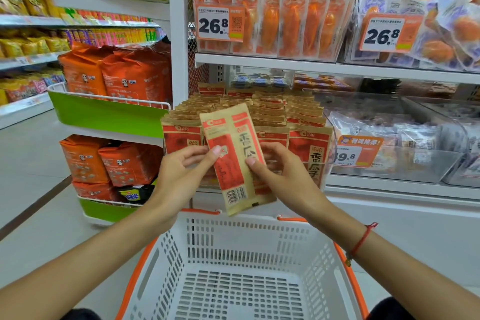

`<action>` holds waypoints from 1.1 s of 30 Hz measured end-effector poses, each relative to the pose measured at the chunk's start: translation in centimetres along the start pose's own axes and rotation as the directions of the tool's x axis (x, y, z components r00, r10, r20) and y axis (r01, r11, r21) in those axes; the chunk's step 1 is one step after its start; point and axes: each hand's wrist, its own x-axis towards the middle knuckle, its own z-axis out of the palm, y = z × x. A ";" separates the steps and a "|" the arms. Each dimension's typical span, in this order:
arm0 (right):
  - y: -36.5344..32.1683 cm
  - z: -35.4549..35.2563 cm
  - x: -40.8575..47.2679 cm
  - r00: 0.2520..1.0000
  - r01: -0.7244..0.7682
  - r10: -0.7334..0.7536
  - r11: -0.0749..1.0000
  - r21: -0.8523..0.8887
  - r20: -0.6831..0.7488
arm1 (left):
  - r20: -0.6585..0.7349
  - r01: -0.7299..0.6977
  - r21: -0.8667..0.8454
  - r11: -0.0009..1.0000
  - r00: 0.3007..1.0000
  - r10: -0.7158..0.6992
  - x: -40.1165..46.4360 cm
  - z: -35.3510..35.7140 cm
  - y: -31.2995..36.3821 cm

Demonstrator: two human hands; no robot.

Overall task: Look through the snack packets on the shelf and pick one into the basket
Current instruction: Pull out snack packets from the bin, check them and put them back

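I hold one tan-and-red snack packet (235,158) upright and slightly tilted, in front of the shelf and above the far rim of the basket. My left hand (181,174) pinches its left edge with the thumb on the front. My right hand (279,171) pinches its right edge, fingers curled behind. Behind the packet, several rows of identical packets (272,114) stand in a clear bin on the shelf. The white basket (181,249) with an orange rim sits below my hands and holds nothing.
Orange packets with 26.8 price tags (220,22) fill the upper shelf. A clear bin of pale packets (389,135) stands to the right. An end rack of orange bags (114,73) with green panels is on the left, with the aisle floor (31,163) beyond.
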 end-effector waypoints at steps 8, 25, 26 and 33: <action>0.2 -1.2 0.1 0.984 -0.044 0.025 0.993 0.105 0.177 | -0.082 0.075 -0.126 0.989 0.993 -0.086 0.7 -0.9 0.1; 0.4 1.1 -0.4 0.956 0.200 -0.270 0.883 -0.424 -0.112 | -0.112 -0.134 0.066 0.989 0.984 0.141 -1.0 1.4 0.6; 0.4 1.2 -0.4 0.956 0.197 -0.270 0.881 -0.429 -0.115 | -0.102 -0.143 0.062 0.988 0.984 0.148 -1.1 1.6 0.7; -0.2 0.8 -0.7 0.963 0.206 -0.257 0.899 -0.386 -0.085 | 0.005 -0.188 -0.013 0.982 0.982 0.188 -1.5 2.3 1.3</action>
